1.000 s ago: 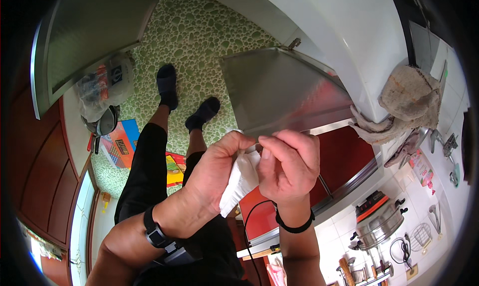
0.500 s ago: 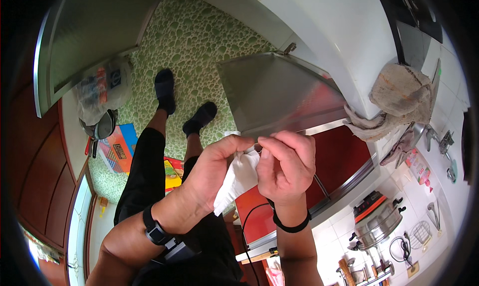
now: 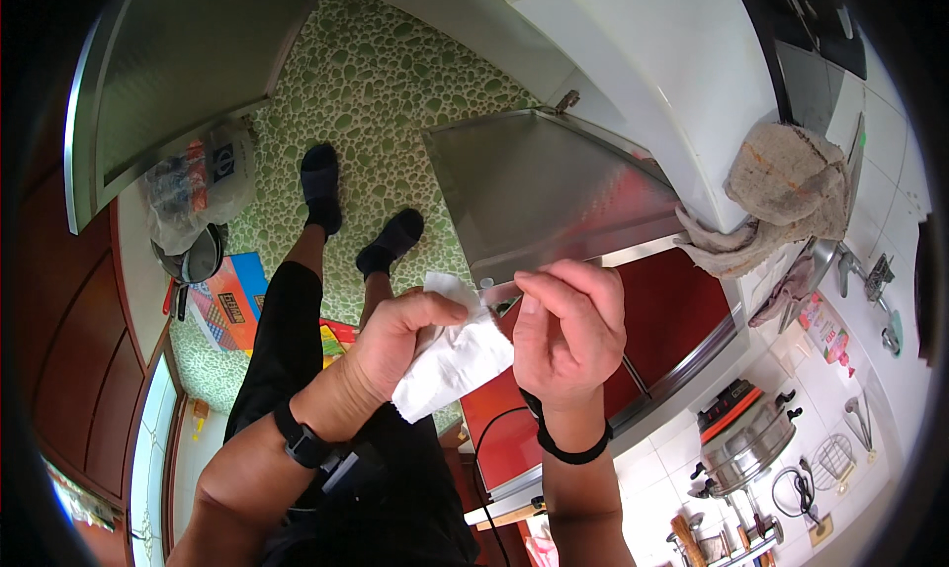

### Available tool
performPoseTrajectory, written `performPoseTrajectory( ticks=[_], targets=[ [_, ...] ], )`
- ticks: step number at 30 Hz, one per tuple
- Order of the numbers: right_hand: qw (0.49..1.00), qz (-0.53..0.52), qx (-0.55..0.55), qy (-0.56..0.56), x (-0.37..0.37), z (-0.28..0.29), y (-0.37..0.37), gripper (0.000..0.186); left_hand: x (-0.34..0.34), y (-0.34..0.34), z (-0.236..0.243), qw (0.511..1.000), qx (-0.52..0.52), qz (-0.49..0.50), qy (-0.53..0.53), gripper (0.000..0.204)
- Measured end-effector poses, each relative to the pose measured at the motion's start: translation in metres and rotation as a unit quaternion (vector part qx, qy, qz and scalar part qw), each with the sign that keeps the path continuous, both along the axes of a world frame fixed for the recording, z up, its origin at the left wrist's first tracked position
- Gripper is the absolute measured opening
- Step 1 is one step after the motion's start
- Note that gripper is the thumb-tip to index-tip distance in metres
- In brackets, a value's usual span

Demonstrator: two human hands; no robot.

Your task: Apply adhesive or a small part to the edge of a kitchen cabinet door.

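Observation:
A crumpled white tissue (image 3: 460,369) hangs from my left hand (image 3: 390,345), gripped between the thumb and the folded fingers. My right hand (image 3: 573,335) is closed beside it, thumb and forefinger pinching a small, thin, shiny grey piece (image 3: 502,293) that points toward the tissue. What kind of thing this piece is I cannot make out. The tissue's right edge comes close to the right fingers. Both hands are held up in front of my body, above the floor.
A metal-faced cabinet door (image 3: 544,186) stands open beyond my hands, next to red cabinet fronts (image 3: 682,315). Grey-brown cloths (image 3: 786,176) hang at the right. A steel pot (image 3: 746,443) is at lower right. Plastic bags (image 3: 203,181) and pans (image 3: 203,256) are at the left.
My left hand has moved slightly left and down, away from my right fingertips. The tissue is spread wider, and the small grey piece now shows in my right pinch.

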State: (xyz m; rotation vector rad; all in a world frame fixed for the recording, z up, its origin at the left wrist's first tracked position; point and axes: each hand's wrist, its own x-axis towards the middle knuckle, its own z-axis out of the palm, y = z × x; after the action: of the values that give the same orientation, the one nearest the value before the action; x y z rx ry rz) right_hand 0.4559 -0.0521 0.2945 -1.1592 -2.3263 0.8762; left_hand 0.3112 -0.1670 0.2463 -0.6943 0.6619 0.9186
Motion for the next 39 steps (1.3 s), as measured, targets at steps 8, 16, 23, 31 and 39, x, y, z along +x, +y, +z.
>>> performPoseTrajectory(
  ticks=[8,16,23,31,39],
  targets=[
    [1.000,0.007,0.012,-0.004,0.001,-0.003,0.001,0.026,-0.009,0.019,0.010,0.998,-0.005,0.069,-0.013,0.035],
    [0.999,0.017,0.027,-0.007,-0.004,-0.003,0.003,0.025,-0.003,0.031,0.005,0.981,-0.030,0.090,-0.171,0.025],
    [0.999,0.011,0.038,-0.005,0.000,-0.007,0.003,0.025,-0.010,0.046,0.020,0.973,-0.119,0.036,-0.193,0.026],
    [0.999,0.009,0.038,-0.003,-0.006,-0.008,0.004,0.026,-0.011,0.052,0.027,0.985,-0.075,0.056,-0.142,0.028],
    [0.999,0.010,0.040,0.001,-0.007,-0.007,0.004,0.027,-0.013,0.037,0.016,0.955,0.023,0.167,-0.243,0.025]
  ],
)
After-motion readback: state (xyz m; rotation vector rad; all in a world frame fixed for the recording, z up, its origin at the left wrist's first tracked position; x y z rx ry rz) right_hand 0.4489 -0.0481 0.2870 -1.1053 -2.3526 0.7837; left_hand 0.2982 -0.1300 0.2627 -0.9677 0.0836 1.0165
